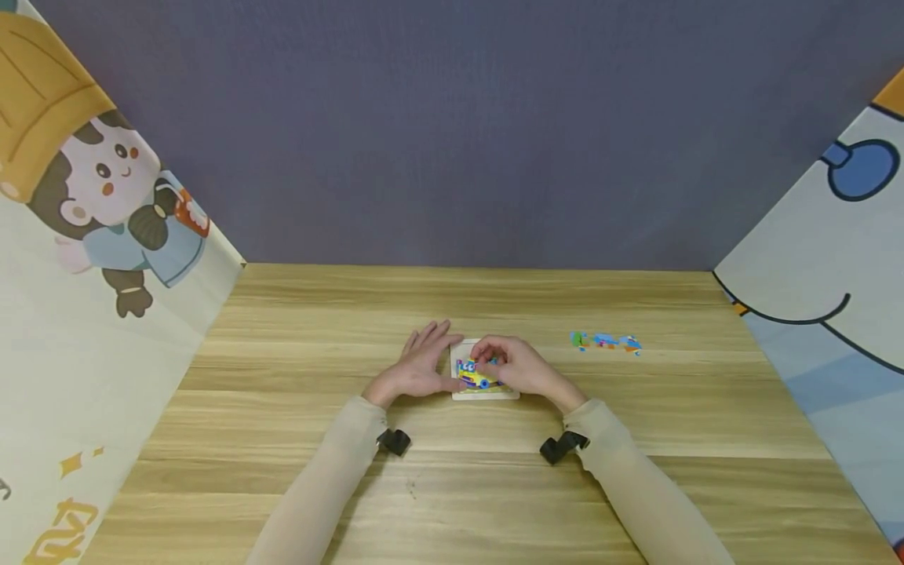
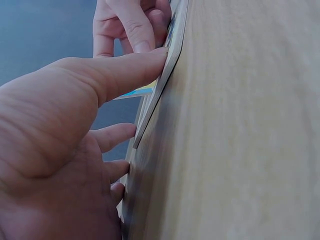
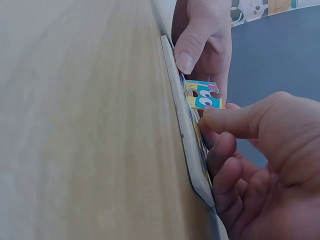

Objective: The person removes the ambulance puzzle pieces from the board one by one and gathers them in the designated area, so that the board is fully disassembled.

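Stretching under both hands, the table (image 1: 466, 502) shows smooth, streaked wood grain. The left hand (image 1: 424, 370), fingers straight, rests its thumb on the thin, pale-rimmed board (image 1: 487, 396) between them. Loose pieces (image 1: 605, 340) lie flat, nearer the right hand (image 1: 519, 365), which pinches the notched, eye-printed piece (image 3: 205, 98), tilted steeply up from the board; whether they touch, I cannot tell.
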`<state>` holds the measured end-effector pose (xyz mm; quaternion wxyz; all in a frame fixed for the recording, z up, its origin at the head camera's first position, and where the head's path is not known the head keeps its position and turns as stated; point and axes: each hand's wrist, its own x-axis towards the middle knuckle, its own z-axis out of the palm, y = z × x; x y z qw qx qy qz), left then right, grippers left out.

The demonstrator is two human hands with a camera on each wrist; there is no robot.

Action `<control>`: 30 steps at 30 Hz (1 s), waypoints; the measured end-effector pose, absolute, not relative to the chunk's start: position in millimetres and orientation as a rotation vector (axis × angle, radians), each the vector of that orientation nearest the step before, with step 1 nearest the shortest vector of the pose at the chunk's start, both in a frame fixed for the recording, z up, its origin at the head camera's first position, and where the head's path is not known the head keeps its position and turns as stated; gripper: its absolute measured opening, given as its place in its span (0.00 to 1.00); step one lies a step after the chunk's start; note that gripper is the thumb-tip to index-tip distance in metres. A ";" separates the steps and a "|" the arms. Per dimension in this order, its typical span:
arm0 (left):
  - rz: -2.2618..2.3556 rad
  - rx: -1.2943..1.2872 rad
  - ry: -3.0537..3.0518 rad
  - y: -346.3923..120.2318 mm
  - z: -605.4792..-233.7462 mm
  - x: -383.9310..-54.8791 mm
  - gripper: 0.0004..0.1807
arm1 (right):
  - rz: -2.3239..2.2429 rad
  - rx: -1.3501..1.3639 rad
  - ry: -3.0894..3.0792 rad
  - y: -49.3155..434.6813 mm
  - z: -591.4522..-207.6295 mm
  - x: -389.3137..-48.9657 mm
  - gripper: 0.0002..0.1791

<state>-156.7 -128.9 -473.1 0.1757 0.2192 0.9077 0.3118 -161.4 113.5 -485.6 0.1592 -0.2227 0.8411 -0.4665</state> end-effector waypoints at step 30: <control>0.887 0.617 2.573 -129.9 -476.6 -158.3 0.51 | -1.367 -0.614 2.356 116.7 -488.1 -164.3 0.16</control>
